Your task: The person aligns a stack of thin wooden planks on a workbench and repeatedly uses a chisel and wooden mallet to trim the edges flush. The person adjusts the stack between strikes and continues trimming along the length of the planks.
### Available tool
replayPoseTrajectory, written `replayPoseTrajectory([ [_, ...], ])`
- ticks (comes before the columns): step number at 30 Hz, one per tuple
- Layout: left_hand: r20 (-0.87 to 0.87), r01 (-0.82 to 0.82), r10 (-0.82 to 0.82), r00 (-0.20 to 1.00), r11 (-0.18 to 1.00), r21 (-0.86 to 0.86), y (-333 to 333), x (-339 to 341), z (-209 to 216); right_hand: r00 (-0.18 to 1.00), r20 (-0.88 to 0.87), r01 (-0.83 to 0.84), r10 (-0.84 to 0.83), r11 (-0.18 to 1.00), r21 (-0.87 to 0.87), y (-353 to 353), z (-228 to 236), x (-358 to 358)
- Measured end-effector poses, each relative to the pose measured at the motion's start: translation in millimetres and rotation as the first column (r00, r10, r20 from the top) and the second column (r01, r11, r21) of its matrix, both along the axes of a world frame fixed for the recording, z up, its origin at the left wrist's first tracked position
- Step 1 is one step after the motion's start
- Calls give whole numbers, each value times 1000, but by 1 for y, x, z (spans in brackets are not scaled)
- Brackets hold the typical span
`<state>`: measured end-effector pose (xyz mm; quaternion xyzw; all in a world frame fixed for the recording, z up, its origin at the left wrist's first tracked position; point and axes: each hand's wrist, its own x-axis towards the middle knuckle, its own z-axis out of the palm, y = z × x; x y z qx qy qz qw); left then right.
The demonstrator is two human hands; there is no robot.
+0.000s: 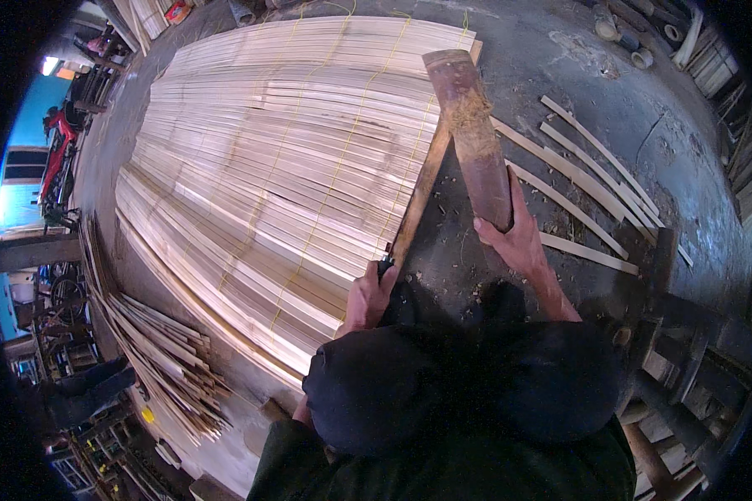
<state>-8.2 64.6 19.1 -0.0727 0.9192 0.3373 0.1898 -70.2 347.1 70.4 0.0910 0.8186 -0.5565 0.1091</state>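
A wide mat of pale bamboo slats [251,142], tied across with yellow cords, spreads over the floor ahead of me. My left hand [366,299] is closed around a small tool with a dark handle [384,265], right at the mat's near right edge. The tool's working end is too small to name. In my right hand [518,238] is a thick brown wooden mallet [476,138], gripped by its lower end. Its far end is raised past the mat's right edge, and its middle looks worn and frayed. A wooden batten [422,179] runs under that edge.
Loose bamboo strips [593,179] lie on the dark floor [560,50] to the right, among scattered chips. On the left is a bundle of thin sticks [163,351]. Dark timber framing [685,376] stands at the near right. A red motorbike [58,154] is at the far left.
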Motion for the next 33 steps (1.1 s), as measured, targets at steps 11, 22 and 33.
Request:
replayPoseTrajectory([
  [11, -35, -6, 8, 999, 997, 71, -31, 19, -8, 976, -219, 14, 17, 990, 139, -1, 7, 8],
  [22, 12, 16, -17, 1000, 998, 57, -33, 21, -23, 925, -372, -68, 76, 997, 35, 5, -76, 26],
  [33, 125, -32, 56, 991, 981, -193, 3, 28, 7, 992, -124, -29, 37, 998, 64, -7, -22, 8],
])
